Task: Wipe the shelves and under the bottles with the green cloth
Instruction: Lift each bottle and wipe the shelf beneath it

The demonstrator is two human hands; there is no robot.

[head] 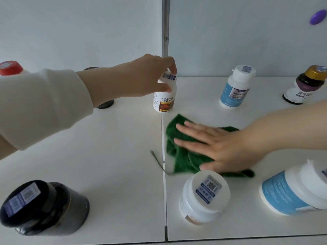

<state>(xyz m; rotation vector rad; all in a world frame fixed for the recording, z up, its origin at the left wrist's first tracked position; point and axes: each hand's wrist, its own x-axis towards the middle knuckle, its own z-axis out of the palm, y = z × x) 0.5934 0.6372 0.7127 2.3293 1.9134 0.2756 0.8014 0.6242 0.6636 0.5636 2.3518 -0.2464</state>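
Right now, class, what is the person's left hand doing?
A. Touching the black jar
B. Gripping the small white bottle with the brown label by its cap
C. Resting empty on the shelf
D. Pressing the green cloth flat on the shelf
B: the left hand pinches the cap of the small white bottle with the brown label, while the right hand lies flat on the green cloth.

A purple oval object [318,17] sits on the white back wall [247,32], upper right.
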